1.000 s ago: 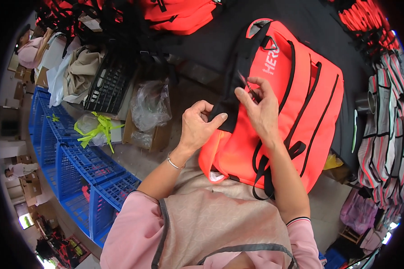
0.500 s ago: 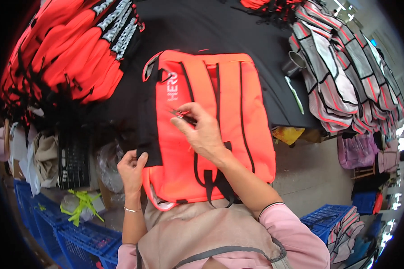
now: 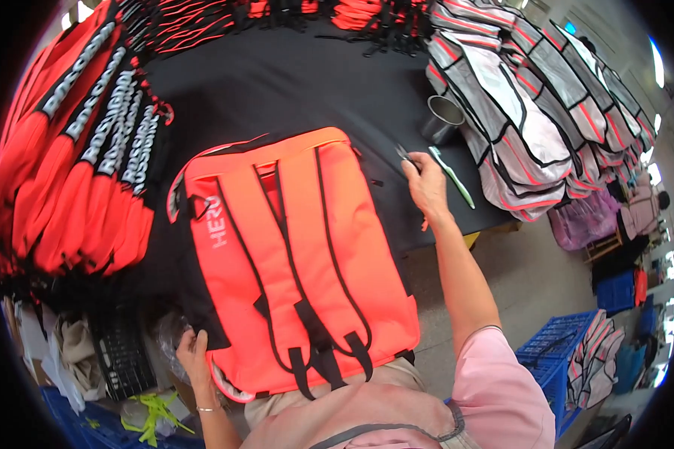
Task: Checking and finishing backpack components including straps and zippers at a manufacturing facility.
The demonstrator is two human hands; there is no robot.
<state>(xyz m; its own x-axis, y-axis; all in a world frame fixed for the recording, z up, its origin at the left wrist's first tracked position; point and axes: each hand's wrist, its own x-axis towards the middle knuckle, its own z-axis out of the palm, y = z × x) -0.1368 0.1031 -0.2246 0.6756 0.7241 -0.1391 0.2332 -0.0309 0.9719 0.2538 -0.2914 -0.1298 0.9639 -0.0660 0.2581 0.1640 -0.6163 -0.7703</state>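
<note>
A bright orange-red backpack [image 3: 386, 254] with black trim lies straps up across the table edge and my lap. My left hand [image 3: 193, 359] is at its lower left, thumb and fingers closed on the edge of the black side panel [image 3: 202, 310]. To the right of the backpack, my right hand [image 3: 427, 187] is closed around small dark thread snips [image 3: 403, 153], their pointed tips facing away from me. Beside that hand lies a green and white toothbrush [image 3: 454, 179]. A metal cup [image 3: 443, 121] stands just beyond it.
Red bags [image 3: 60, 179] are stacked at the left, and grey bags with red stripes [image 3: 513, 127] at the right. More red pieces [image 3: 187, 26] lie along the far side of the black-covered table [image 3: 299, 82]. A blue crate [image 3: 550, 352] stands at lower right.
My right hand has gone from over the backpack to the table on its right, carrying the snips. The view has shifted; the backpack now appears lower and further left. My left hand stays at its side.
</note>
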